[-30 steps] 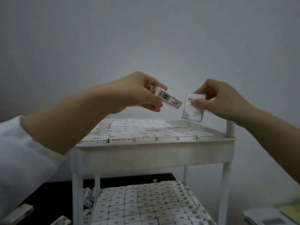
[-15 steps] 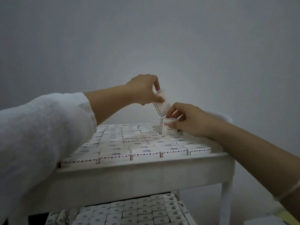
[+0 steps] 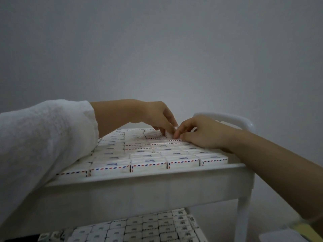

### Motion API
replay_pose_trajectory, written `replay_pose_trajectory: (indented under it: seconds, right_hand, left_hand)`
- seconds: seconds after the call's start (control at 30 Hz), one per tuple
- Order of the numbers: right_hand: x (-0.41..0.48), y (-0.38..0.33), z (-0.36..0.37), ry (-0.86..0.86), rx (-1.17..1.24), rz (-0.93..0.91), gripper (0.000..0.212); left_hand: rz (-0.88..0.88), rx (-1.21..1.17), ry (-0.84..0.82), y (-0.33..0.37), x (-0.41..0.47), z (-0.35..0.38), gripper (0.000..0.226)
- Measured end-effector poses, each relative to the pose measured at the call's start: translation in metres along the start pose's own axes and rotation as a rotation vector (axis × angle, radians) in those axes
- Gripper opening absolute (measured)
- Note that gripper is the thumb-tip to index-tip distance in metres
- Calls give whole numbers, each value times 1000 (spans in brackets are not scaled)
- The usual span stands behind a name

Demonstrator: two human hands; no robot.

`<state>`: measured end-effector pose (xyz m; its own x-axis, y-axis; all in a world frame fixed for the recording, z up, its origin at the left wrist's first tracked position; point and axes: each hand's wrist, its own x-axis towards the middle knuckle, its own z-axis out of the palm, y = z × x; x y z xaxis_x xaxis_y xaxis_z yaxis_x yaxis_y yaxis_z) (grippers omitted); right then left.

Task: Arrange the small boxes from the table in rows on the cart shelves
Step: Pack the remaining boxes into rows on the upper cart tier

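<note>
Rows of small white boxes (image 3: 148, 162) with red-and-blue dashed edges cover the top shelf of the white cart (image 3: 148, 187). At the far right of that shelf my two hands meet. My left hand (image 3: 156, 117) reaches down and pinches a small box (image 3: 169, 133) standing among the far rows. My right hand (image 3: 201, 132) lies low over the boxes, its curled fingertips against the same spot; whether it grips a second box is hidden under the fingers. The lower shelf (image 3: 150, 226) also holds tight rows of boxes.
The cart's curved white handle (image 3: 242, 120) rises just behind my right hand, and its front right leg (image 3: 243, 222) runs down to the floor. A plain grey wall stands close behind. Pale white and yellow objects (image 3: 288, 235) lie at the bottom right.
Both hands have come down from above the cart to the far right of the top shelf, each bringing a box; the boxes now sit low among the rows. My view moved closer.
</note>
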<state>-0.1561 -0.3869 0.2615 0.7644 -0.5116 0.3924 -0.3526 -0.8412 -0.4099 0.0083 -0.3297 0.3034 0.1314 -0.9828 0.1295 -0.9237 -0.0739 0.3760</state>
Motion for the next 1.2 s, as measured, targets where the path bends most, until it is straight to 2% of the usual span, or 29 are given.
replay_pose_trajectory:
  seconds: [0.23, 0.4, 0.5, 0.6, 0.7, 0.8, 0.9, 1.0, 1.1, 1.2]
  right_hand:
    - [-2, 2, 0, 121, 96, 63, 37]
    - [-16, -19, -9, 360, 48, -85, 46]
    - [-36, -49, -7, 467, 35, -220, 33]
    - [-68, -92, 10, 549, 134, -394, 18]
    - [-104, -138, 44, 449, 300, -541, 8]
    - [-128, -179, 94, 284, 422, -644, 8]
    - [-134, -215, 151, 119, 460, -698, 8]
    - [-128, -241, 213, -22, 452, -661, 8]
    - [-108, -256, 275, -127, 404, -548, 15]
    - [-74, -266, 334, -74, 388, -352, 17]
  left_hand:
    - [-29, 61, -57, -2, -6, 3, 16]
    - [-22, 154, -27, 11, -29, -3, 33]
    - [25, 297, 192, 21, -65, -16, 33]
    - [125, 307, 440, 22, -130, -24, 30]
    - [245, 259, 603, 12, -212, -19, 26]
    - [248, 186, 679, -11, -288, -4, 21]
    - [168, 111, 707, -53, -345, 16, 18]
    - [10, 37, 764, -114, -390, 39, 23]
    - [-261, -72, 784, -199, -424, 63, 26]
    - [-563, -5, 679, -293, -451, 90, 19]
